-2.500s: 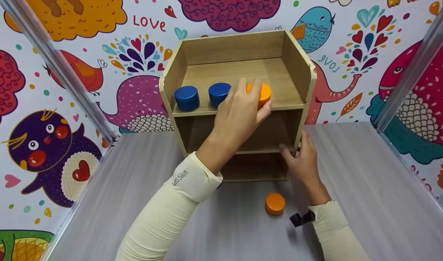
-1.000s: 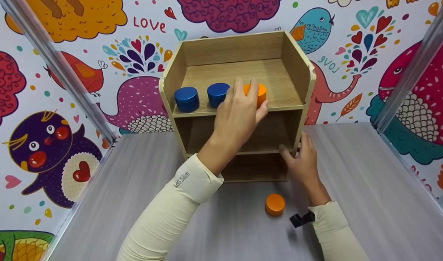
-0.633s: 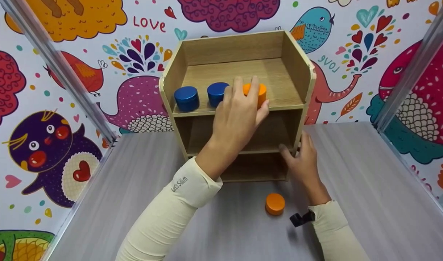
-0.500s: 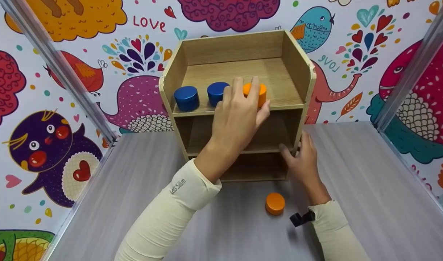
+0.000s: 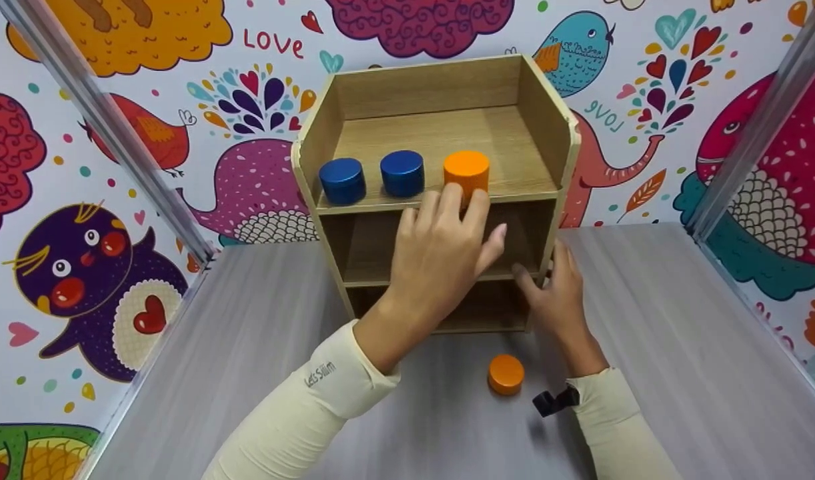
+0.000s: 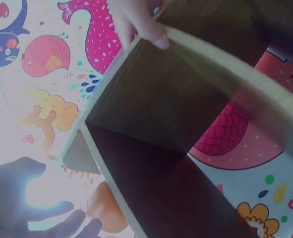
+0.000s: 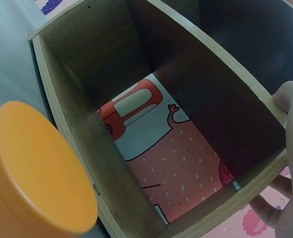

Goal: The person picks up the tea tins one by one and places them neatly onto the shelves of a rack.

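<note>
In the head view my left hand [image 5: 437, 253] is just below and in front of an orange round tin [image 5: 467, 168], fingers loosely bent and holding nothing. That tin stands on the top level of a small wooden shelf [image 5: 434, 120], near the front edge. Two metallic blue tins [image 5: 343, 180] stand in line to its left. My right hand [image 5: 559, 300] grips the shelf's right side panel; the right wrist view shows the thumb inside and fingers outside. A second orange tin [image 5: 506, 375] sits on the table before the shelf, appearing large in the right wrist view.
The grey wood-grain table [image 5: 247, 373] carries the shelf, which backs onto a cartoon-patterned wall [image 5: 247, 187]. Below the top level are two compartments. Metal posts [image 5: 114, 133] rise at both sides. A black wrist device [image 5: 555, 402] projects from the right sleeve.
My left hand has let go of the orange tin on the top level and drawn back downward, uncovering it and the nearer blue tin. My right hand has stayed on the shelf.
</note>
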Action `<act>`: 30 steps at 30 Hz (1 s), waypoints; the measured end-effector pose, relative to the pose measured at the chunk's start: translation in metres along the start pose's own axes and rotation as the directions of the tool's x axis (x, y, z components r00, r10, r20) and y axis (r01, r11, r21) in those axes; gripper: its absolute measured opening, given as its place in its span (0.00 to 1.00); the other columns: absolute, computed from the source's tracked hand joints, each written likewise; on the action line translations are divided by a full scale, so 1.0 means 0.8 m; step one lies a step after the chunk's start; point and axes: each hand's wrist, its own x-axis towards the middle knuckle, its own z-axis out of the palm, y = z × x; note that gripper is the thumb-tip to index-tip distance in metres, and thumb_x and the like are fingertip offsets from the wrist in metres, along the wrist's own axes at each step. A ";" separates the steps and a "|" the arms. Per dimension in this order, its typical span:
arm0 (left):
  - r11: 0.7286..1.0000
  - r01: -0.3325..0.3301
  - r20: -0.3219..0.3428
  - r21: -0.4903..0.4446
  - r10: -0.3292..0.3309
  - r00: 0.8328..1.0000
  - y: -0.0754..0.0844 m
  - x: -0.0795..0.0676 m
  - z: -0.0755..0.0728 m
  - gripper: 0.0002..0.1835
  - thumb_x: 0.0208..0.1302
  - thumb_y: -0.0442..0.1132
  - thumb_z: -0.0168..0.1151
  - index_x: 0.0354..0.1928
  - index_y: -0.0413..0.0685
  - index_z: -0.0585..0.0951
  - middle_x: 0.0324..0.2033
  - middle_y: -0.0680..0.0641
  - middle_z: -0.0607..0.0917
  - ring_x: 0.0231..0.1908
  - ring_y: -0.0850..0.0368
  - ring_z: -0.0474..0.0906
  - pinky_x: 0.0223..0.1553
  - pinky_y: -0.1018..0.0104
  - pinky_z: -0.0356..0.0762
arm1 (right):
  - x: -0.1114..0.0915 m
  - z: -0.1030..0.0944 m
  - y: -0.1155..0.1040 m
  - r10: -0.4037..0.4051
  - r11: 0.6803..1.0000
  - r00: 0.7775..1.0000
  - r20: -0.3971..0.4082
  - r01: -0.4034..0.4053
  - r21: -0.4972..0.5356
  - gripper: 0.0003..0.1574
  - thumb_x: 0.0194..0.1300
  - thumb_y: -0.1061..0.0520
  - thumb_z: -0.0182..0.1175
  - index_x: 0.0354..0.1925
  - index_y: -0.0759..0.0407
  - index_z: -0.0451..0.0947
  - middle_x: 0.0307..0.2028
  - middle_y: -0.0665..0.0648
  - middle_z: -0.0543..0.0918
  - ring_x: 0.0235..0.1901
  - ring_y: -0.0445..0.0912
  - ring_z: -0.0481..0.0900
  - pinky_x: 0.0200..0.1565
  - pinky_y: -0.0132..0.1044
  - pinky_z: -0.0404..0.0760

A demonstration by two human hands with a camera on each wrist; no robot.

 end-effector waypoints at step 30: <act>0.977 -0.209 0.244 -0.029 0.210 0.947 0.052 -0.127 0.081 0.20 0.62 0.62 0.49 0.42 0.57 0.77 0.37 0.52 0.77 0.36 0.54 0.76 0.31 0.59 0.75 | 0.001 0.000 -0.002 -0.008 1.000 1.000 -0.014 0.009 0.008 0.44 0.54 0.46 0.66 0.66 0.52 0.61 0.53 0.58 0.72 0.51 0.52 0.74 0.46 0.58 0.77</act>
